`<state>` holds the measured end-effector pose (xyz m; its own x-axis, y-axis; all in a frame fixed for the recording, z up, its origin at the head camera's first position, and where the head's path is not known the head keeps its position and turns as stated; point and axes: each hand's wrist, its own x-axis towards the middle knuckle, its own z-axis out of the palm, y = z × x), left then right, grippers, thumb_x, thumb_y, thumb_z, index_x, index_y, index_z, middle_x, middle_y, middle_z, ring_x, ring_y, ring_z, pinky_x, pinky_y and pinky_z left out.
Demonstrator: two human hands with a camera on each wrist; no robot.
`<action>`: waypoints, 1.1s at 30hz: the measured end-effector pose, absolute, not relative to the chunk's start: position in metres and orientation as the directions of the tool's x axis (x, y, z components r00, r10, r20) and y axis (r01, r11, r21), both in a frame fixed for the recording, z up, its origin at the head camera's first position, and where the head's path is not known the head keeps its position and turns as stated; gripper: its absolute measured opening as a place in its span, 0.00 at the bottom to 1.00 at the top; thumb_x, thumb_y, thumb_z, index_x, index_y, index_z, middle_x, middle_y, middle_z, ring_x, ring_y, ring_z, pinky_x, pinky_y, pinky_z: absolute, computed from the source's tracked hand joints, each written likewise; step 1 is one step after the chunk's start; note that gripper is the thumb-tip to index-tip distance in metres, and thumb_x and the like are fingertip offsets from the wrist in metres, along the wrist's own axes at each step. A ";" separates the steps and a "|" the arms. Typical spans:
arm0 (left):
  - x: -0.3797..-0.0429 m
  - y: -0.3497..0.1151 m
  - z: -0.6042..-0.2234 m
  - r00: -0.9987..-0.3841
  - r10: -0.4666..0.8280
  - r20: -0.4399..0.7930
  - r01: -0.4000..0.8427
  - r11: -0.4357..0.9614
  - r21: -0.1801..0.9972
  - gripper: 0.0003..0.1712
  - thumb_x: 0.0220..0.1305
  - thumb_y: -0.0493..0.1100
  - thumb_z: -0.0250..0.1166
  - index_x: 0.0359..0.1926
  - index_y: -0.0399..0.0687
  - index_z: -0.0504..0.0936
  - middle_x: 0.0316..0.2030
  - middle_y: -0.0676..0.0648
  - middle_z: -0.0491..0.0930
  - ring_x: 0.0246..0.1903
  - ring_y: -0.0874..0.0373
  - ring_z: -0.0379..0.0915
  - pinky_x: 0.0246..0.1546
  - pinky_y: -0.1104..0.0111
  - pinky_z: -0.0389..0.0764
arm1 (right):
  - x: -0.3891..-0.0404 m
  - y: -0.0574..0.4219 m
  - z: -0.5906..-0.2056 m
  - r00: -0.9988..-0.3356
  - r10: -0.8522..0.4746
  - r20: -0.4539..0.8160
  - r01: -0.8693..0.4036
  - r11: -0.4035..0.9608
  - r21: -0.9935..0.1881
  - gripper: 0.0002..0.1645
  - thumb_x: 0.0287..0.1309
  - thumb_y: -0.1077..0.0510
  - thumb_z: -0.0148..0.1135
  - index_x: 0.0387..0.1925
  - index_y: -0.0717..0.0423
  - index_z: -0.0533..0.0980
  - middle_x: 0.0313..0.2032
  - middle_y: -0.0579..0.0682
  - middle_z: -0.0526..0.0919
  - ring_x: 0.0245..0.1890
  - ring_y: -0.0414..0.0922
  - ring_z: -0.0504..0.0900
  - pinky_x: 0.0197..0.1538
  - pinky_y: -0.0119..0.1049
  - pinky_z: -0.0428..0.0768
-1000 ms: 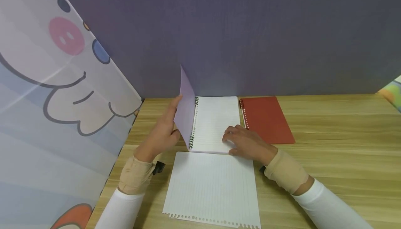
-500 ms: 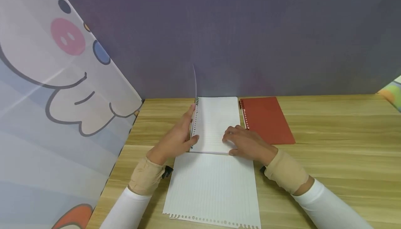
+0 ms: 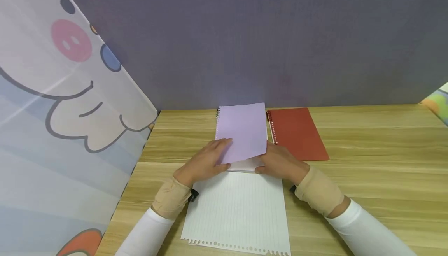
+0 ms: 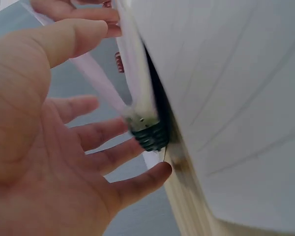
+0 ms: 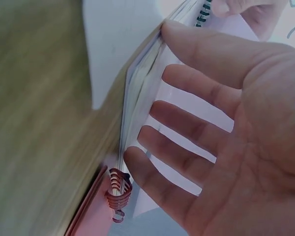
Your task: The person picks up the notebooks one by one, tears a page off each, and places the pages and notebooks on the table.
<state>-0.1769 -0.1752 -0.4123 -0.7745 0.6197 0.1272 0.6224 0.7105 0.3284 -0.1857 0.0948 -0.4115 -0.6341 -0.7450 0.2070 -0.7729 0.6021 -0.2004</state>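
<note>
A spiral notebook with a lilac cover (image 3: 243, 131) lies in the middle of the table in the head view, its cover sloping down over the lined pages (image 3: 245, 165). My left hand (image 3: 206, 162) touches the cover near the lower left, fingers spread and fairly straight in the left wrist view, beside the dark green coil (image 4: 150, 132). At the lower right corner my right hand (image 3: 281, 162) rests against the page edges, its fingertips partly hidden under the cover. The right wrist view has its fingers (image 5: 187, 128) loosely extended along the page stack (image 5: 137, 93).
Loose lined sheets (image 3: 238, 209) with torn perforated edges lie in front of the notebook. A red spiral notebook (image 3: 297, 133) sits just to its right. A dark grey wall (image 3: 262, 42) rises behind the table (image 3: 378, 162), and a cartoon-printed panel (image 3: 73, 131) borders the left.
The lilac cover has swung from upright at the left over to the right, down onto the pages. My left hand has followed it rightward. My right hand has stayed in place.
</note>
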 end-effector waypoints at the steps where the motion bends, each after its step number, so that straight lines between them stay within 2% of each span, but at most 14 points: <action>1: -0.176 -0.175 -0.413 -0.775 0.621 0.117 0.622 0.717 0.317 0.41 0.60 0.55 0.58 0.69 0.47 0.54 0.66 0.42 0.56 0.65 0.49 0.50 0.61 0.64 0.47 | -0.186 0.095 -0.411 -0.630 -0.746 0.217 -0.776 0.598 -0.198 0.39 0.40 0.49 0.70 0.58 0.47 0.69 0.56 0.57 0.68 0.53 0.53 0.69 0.36 0.42 0.73; 8: -0.174 -0.177 -0.411 -0.779 0.622 0.084 0.616 0.733 0.288 0.38 0.61 0.57 0.56 0.67 0.47 0.58 0.66 0.40 0.57 0.65 0.46 0.51 0.61 0.63 0.46 | -0.189 0.096 -0.407 -0.619 -0.770 0.151 -0.779 0.579 -0.242 0.35 0.43 0.49 0.67 0.58 0.42 0.70 0.56 0.53 0.69 0.53 0.52 0.69 0.39 0.42 0.72; 14: -0.172 -0.175 -0.409 -0.787 0.616 0.043 0.600 0.746 0.288 0.38 0.62 0.61 0.53 0.67 0.47 0.59 0.66 0.41 0.55 0.65 0.46 0.49 0.61 0.63 0.46 | -0.188 0.100 -0.395 -0.630 -0.776 -0.001 -0.727 0.591 -0.350 0.32 0.49 0.48 0.63 0.59 0.40 0.70 0.58 0.46 0.68 0.50 0.46 0.69 0.43 0.40 0.70; 17: -0.172 -0.173 -0.408 -0.793 0.609 -0.003 0.582 0.760 0.288 0.39 0.62 0.63 0.51 0.68 0.48 0.58 0.67 0.42 0.53 0.66 0.47 0.47 0.61 0.63 0.45 | -0.184 0.105 -0.385 -0.631 -0.766 -0.123 -0.679 0.622 -0.391 0.30 0.53 0.45 0.60 0.59 0.42 0.70 0.53 0.41 0.71 0.45 0.42 0.70 0.42 0.38 0.69; 20: -0.172 -0.170 -0.407 -0.798 0.600 -0.051 0.565 0.776 0.280 0.41 0.61 0.66 0.50 0.69 0.49 0.56 0.68 0.42 0.52 0.67 0.48 0.45 0.62 0.62 0.45 | -0.179 0.111 -0.374 -0.599 -0.770 -0.221 -0.644 0.627 -0.439 0.28 0.56 0.43 0.57 0.57 0.45 0.71 0.44 0.38 0.75 0.40 0.41 0.71 0.43 0.38 0.69; 22: -0.171 -0.169 -0.406 -0.800 0.596 -0.071 0.558 0.782 0.277 0.43 0.60 0.68 0.50 0.69 0.49 0.56 0.68 0.42 0.51 0.67 0.48 0.45 0.62 0.62 0.44 | -0.177 0.116 -0.367 -0.580 -0.774 -0.255 -0.617 0.621 -0.483 0.24 0.57 0.41 0.55 0.53 0.45 0.73 0.39 0.36 0.74 0.38 0.39 0.71 0.43 0.38 0.69; 25: -0.171 -0.169 -0.404 -0.794 0.603 -0.076 0.566 0.780 0.267 0.43 0.60 0.69 0.49 0.68 0.48 0.57 0.68 0.41 0.51 0.67 0.47 0.44 0.62 0.61 0.44 | -0.178 0.124 -0.358 -0.553 -0.790 -0.266 -0.574 0.592 -0.565 0.13 0.59 0.42 0.53 0.38 0.43 0.76 0.30 0.35 0.72 0.30 0.37 0.69 0.36 0.36 0.69; 26: -0.170 -0.169 -0.404 -0.792 0.605 -0.076 0.570 0.779 0.262 0.43 0.60 0.69 0.48 0.68 0.48 0.58 0.68 0.41 0.52 0.67 0.47 0.44 0.62 0.61 0.44 | -0.178 0.127 -0.356 -0.549 -0.793 -0.263 -0.558 0.582 -0.591 0.11 0.59 0.42 0.53 0.31 0.43 0.75 0.26 0.35 0.70 0.27 0.36 0.67 0.33 0.34 0.68; 28: -0.170 -0.169 -0.404 -0.789 0.610 -0.074 0.577 0.777 0.252 0.43 0.60 0.70 0.47 0.67 0.48 0.60 0.67 0.40 0.52 0.67 0.46 0.44 0.62 0.59 0.44 | -0.181 0.133 -0.351 -0.546 -0.798 -0.256 -0.529 0.565 -0.633 0.15 0.60 0.45 0.53 0.22 0.45 0.70 0.20 0.37 0.66 0.22 0.35 0.63 0.28 0.32 0.66; 30: -0.170 -0.170 -0.405 -0.788 0.612 -0.073 0.581 0.777 0.242 0.42 0.61 0.71 0.45 0.66 0.49 0.62 0.67 0.40 0.52 0.67 0.45 0.44 0.61 0.56 0.46 | -0.185 0.140 -0.347 -0.564 -0.789 -0.244 -0.511 0.565 -0.648 0.18 0.60 0.46 0.53 0.18 0.47 0.65 0.17 0.40 0.62 0.19 0.36 0.59 0.25 0.32 0.63; 33: -0.170 -0.171 -0.406 -0.793 0.605 -0.074 0.575 0.782 0.240 0.37 0.64 0.67 0.44 0.66 0.52 0.62 0.67 0.41 0.51 0.67 0.45 0.43 0.60 0.52 0.48 | -0.192 0.154 -0.341 -0.607 -0.756 -0.245 -0.477 0.594 -0.649 0.17 0.61 0.44 0.52 0.21 0.47 0.68 0.20 0.42 0.68 0.21 0.39 0.66 0.27 0.34 0.65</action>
<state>-0.1698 -0.1710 -0.4057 -0.7928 0.6050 -0.0744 0.5746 0.7825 0.2398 -0.1923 0.1539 -0.3408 -0.6072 -0.7557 -0.2454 -0.4766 0.5935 -0.6485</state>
